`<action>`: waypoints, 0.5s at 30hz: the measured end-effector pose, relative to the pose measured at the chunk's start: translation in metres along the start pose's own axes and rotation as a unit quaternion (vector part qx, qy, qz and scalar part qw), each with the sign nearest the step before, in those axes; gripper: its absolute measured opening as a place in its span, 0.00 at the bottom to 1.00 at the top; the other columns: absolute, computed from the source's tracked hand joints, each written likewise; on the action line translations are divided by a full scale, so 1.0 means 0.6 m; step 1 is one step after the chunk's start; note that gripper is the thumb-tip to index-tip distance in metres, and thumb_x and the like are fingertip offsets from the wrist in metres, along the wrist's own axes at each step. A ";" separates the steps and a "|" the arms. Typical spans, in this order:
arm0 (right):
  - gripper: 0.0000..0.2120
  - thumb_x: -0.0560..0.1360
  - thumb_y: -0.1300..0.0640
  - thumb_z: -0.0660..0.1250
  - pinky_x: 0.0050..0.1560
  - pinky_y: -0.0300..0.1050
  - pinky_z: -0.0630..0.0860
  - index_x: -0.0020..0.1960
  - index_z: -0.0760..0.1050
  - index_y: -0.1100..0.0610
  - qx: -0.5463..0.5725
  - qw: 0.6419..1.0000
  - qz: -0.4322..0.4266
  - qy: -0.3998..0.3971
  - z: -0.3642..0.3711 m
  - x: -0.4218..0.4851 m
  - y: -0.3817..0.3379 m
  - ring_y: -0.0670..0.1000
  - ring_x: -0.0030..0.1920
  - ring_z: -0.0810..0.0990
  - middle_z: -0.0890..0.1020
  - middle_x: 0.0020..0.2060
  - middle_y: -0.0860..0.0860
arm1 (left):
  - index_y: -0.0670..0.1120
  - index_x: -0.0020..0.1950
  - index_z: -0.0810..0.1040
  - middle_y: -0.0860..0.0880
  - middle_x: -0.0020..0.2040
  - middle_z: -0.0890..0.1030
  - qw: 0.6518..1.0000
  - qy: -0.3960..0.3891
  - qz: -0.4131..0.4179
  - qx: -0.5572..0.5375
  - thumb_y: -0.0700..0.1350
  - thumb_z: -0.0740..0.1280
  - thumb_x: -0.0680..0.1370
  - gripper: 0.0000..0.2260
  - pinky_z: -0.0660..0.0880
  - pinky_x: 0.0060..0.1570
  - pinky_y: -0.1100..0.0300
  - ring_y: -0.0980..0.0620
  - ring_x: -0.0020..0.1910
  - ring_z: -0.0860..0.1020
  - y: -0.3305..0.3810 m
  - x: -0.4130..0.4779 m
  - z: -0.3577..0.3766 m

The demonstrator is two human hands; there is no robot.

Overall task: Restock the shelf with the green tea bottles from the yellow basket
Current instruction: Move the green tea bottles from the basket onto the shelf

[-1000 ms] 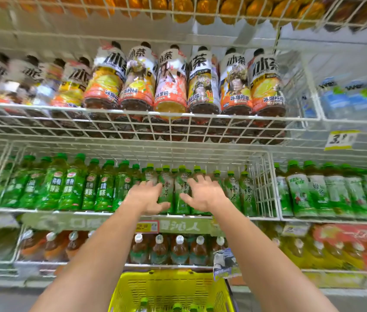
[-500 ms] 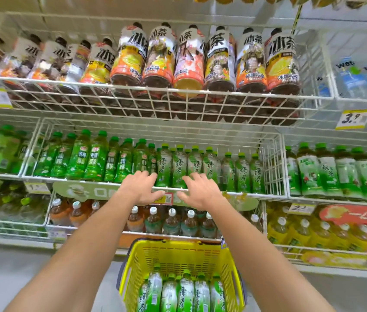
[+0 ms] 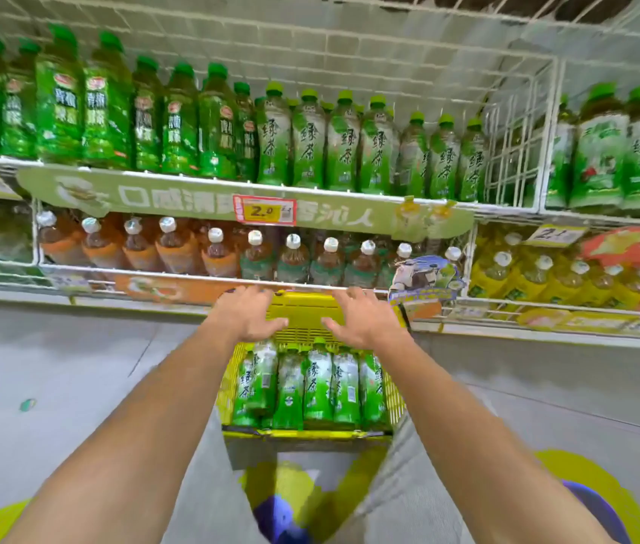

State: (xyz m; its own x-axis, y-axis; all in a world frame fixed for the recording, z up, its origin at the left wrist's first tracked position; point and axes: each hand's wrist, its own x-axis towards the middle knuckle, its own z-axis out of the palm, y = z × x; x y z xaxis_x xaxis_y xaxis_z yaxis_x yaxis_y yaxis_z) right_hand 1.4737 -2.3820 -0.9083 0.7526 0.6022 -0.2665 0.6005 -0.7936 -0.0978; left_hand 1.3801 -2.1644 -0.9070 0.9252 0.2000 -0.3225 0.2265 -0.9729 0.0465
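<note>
A yellow basket (image 3: 306, 308) stands on the floor below the shelves, with several green tea bottles (image 3: 317, 386) lying side by side in it. My left hand (image 3: 247, 312) and my right hand (image 3: 361, 316) hover over the basket's far end, just above the bottle caps, fingers spread and holding nothing. On the wire shelf (image 3: 350, 190) above, matching green tea bottles (image 3: 344, 143) stand in rows beside darker green bottles (image 3: 106, 108).
A lower shelf holds brown tea bottles (image 3: 255, 257) with white caps, yellow bottles (image 3: 546, 276) to the right. A red and yellow price tag (image 3: 264, 210) hangs on the shelf edge. Grey floor (image 3: 75, 367) lies on both sides of the basket.
The view has tilted down from the shelf toward the basket. Both hands have dropped from the green tea shelf front to just above the bottles in the basket.
</note>
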 end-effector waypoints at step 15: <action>0.35 0.79 0.33 0.57 0.64 0.63 0.73 0.77 0.63 0.54 0.040 0.987 0.045 -0.151 0.284 0.063 -0.018 0.63 0.71 0.69 0.70 0.72 0.60 | 0.43 0.69 0.72 0.37 0.66 0.75 0.973 -0.156 -0.102 -0.134 0.66 0.61 0.78 0.31 0.75 0.61 0.42 0.37 0.66 0.74 -0.029 0.077 0.290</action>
State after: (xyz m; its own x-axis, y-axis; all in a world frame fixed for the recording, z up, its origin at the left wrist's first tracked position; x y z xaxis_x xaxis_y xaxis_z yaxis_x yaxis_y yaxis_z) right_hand 1.4499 -2.3653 -1.0806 0.6798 0.4857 -0.5495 0.5026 -0.8542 -0.1331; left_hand 1.3661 -2.1582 -1.0874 0.7250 0.3000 -0.6200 0.5059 -0.8428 0.1838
